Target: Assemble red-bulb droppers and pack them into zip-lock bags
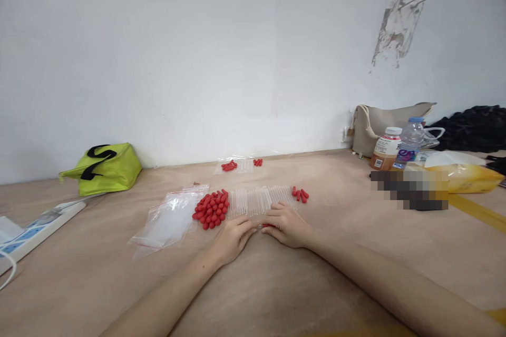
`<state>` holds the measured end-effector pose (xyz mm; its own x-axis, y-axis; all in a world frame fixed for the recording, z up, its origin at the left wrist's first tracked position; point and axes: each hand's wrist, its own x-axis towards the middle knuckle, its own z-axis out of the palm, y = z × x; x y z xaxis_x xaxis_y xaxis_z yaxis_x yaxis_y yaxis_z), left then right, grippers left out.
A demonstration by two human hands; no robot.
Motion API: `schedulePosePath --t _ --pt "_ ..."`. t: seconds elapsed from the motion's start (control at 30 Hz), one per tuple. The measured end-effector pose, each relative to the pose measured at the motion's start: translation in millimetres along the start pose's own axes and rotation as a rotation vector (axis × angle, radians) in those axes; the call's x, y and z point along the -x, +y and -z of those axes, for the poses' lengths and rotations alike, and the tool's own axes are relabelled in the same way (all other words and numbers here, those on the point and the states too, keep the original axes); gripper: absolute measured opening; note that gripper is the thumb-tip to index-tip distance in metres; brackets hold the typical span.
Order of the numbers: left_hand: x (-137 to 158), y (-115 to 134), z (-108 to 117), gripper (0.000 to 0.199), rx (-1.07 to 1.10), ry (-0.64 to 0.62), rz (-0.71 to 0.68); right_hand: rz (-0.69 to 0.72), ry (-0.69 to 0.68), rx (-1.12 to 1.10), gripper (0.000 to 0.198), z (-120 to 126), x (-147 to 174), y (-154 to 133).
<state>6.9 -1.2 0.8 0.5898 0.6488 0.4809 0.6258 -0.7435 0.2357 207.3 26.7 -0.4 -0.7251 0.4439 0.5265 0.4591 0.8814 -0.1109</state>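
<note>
in the head view, with the dial centred where the hands nearly meet, the right hand (286, 225) sits just off centre toward three o'clock, its arm coming in from four. its grip is narrow: thumb and forefinger close on a red bulb (267, 225), which shows between them with its end toward nine o'clock. the other fingers bend over the table (276, 284).

the left hand (234, 237) lies toward nine o'clock, its arm coming in from eight. its fingers and thumb draw together in a narrow pinch, tips near the bulb; what they hold is hidden, so i cannot tell. a small pale bit (260, 226) shows between the two hands, too small to make out.

at twelve o'clock, just beyond the fingers, lies a row of clear tubes (259, 199). a heaped red pile (212, 210) borders the row toward ten o'clock, near the left hand; a few loose bulbs (301, 195) lie at its two o'clock end. clear bags (169, 221) lie flat at nine. farther off, a green bag (108, 168) stands at ten and two bottles (384, 155) at two.
</note>
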Motion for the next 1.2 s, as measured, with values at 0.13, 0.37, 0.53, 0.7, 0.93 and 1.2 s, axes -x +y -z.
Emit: schedulePosePath --t 0.13,0.37,0.53,0.7,0.93,1.2 --pt "2.9 -2.0 6.4 0.023 -0.027 0.101 0.029 -0.103 0.073 -0.041 0.017 0.3 5.6 0.8" --pt "6.3 -3.5 11.3 0.020 -0.130 0.099 0.016 -0.162 0.121 0.014 0.016 4.4 9.6 3.4" --pt "6.8 0.3 10.2 0.022 -0.141 0.099 0.015 -0.116 0.103 0.012 0.017 6.3 9.3 2.1" --pt "5.5 -0.5 12.6 0.022 -0.130 0.090 0.023 -0.157 0.127 -0.061 0.019 7.0 9.7 1.5" --pt "5.2 -2.2 11.6 0.019 -0.124 0.121 0.036 -0.304 0.267 -0.448 0.016 4.2 3.9 0.2" --pt "-2.2 10.7 2.0 0.017 0.011 0.231 0.173 -0.566 0.420 -0.960 0.026 -10.8 -17.3 -16.1"
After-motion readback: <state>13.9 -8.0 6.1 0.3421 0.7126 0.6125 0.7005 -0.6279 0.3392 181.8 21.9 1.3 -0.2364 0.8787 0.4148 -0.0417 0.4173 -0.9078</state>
